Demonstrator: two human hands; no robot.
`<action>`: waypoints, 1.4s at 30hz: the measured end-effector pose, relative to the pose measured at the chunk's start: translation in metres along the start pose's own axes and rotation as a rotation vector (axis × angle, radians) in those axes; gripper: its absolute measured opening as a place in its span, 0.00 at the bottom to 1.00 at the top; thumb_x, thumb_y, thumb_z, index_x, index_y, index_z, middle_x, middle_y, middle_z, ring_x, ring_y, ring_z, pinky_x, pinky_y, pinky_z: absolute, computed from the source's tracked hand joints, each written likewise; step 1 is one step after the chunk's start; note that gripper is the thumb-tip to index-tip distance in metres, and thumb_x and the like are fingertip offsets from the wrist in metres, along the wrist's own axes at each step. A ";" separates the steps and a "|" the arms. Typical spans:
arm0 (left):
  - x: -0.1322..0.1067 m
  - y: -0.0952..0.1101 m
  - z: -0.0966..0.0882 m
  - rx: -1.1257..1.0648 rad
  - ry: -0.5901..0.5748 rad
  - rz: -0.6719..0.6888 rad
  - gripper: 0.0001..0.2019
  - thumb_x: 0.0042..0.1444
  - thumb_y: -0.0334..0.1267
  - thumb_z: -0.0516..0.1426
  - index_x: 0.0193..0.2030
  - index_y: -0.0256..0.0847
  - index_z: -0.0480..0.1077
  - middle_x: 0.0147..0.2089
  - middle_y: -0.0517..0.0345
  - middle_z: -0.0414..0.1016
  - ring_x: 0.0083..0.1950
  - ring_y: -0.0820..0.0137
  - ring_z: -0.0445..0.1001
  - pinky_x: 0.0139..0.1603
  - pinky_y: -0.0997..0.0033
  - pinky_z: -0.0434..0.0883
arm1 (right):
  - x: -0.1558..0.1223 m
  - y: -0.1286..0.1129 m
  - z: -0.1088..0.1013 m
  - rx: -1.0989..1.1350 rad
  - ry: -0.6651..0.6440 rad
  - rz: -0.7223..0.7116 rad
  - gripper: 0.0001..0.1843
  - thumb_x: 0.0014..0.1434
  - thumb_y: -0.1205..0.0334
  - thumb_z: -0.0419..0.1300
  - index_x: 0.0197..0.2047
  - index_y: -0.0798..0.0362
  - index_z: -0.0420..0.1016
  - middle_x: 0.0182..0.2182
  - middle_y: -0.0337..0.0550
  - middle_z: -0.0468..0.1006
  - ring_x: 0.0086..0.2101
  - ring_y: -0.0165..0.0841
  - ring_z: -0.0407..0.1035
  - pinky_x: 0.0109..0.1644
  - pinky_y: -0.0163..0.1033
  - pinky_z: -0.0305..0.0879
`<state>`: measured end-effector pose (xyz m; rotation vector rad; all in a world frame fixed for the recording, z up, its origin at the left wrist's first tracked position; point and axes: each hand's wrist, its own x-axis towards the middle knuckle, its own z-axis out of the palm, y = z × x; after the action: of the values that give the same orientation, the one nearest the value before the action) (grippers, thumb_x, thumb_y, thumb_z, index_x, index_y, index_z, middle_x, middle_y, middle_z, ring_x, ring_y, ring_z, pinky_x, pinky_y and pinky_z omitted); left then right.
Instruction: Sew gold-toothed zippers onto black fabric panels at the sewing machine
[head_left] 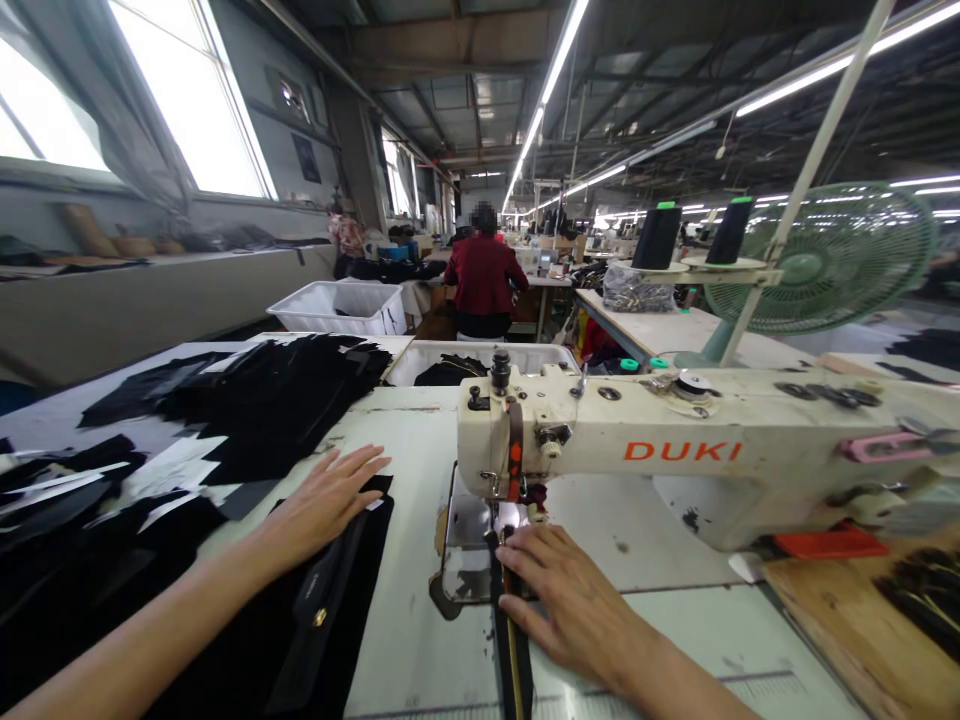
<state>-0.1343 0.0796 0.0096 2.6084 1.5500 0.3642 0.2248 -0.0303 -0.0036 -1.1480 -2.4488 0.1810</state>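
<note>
My right hand (566, 595) lies flat, fingers stretched out, pressing a narrow black strip (517, 660) just in front of the needle area of a cream DUKI sewing machine (675, 450). The strip runs from under the presser foot towards me. My left hand (322, 505) rests open and flat, fingers together, on a black fabric piece (330, 610) to the left of the machine's metal plate (465, 545). That piece carries a small gold fitting.
Piles of black cut pieces (247, 400) cover the table's left side. A white bin (337, 305) and a tray (450, 365) sit behind. A green fan (832, 260) and thread cones (656, 235) stand at right. A person in red (484, 285) sits ahead. A wooden board (862, 620) lies at right.
</note>
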 end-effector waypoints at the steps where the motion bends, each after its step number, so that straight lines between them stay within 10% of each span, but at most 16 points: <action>1: 0.009 -0.015 0.000 -0.008 -0.057 0.007 0.29 0.65 0.56 0.49 0.65 0.42 0.66 0.69 0.50 0.63 0.69 0.53 0.61 0.70 0.47 0.53 | -0.003 0.000 0.002 -0.010 0.020 0.011 0.20 0.67 0.56 0.59 0.60 0.50 0.69 0.56 0.47 0.73 0.58 0.43 0.65 0.65 0.54 0.60; 12: 0.013 -0.029 -0.017 -0.179 -0.301 0.026 0.29 0.60 0.55 0.58 0.65 0.47 0.66 0.66 0.51 0.67 0.65 0.53 0.65 0.66 0.58 0.60 | -0.004 -0.004 0.015 -0.015 0.084 -0.019 0.18 0.69 0.62 0.54 0.60 0.54 0.70 0.55 0.47 0.73 0.56 0.43 0.66 0.63 0.51 0.63; 19: 0.021 0.033 0.004 -0.410 -0.330 0.027 0.18 0.61 0.54 0.57 0.38 0.40 0.74 0.33 0.59 0.77 0.36 0.62 0.76 0.36 0.71 0.71 | -0.008 -0.010 0.004 0.050 -0.016 0.043 0.22 0.69 0.56 0.55 0.63 0.53 0.66 0.58 0.46 0.69 0.59 0.41 0.61 0.66 0.46 0.60; 24: 0.033 0.100 0.033 -0.508 -0.188 0.057 0.16 0.65 0.49 0.54 0.44 0.39 0.74 0.40 0.57 0.79 0.42 0.62 0.78 0.43 0.69 0.74 | -0.007 -0.012 0.005 0.035 -0.008 0.058 0.23 0.67 0.60 0.56 0.63 0.54 0.66 0.57 0.48 0.69 0.58 0.40 0.62 0.66 0.44 0.59; 29: 0.012 0.122 0.051 -0.315 0.142 -0.013 0.24 0.59 0.43 0.61 0.60 0.38 0.67 0.60 0.42 0.69 0.64 0.45 0.63 0.65 0.39 0.56 | -0.007 -0.011 0.008 -0.009 0.043 0.027 0.23 0.66 0.60 0.57 0.62 0.56 0.67 0.57 0.51 0.71 0.57 0.42 0.64 0.63 0.44 0.63; 35: -0.038 0.149 0.055 0.075 0.301 0.394 0.26 0.69 0.45 0.53 0.70 0.44 0.56 0.65 0.50 0.67 0.64 0.59 0.68 0.66 0.61 0.64 | -0.008 -0.012 0.010 -0.089 0.099 -0.008 0.22 0.69 0.56 0.53 0.62 0.58 0.67 0.57 0.52 0.72 0.57 0.42 0.65 0.63 0.44 0.65; 42: -0.035 0.155 0.060 0.066 0.300 0.380 0.30 0.70 0.43 0.50 0.75 0.45 0.45 0.69 0.51 0.62 0.68 0.60 0.63 0.68 0.58 0.62 | -0.007 -0.012 0.013 -0.220 0.199 -0.071 0.21 0.71 0.56 0.50 0.59 0.60 0.70 0.54 0.51 0.76 0.53 0.42 0.70 0.58 0.43 0.70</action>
<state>-0.0031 -0.0231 -0.0236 3.0111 1.1348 0.7766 0.2145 -0.0426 -0.0138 -1.1068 -2.3697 -0.2197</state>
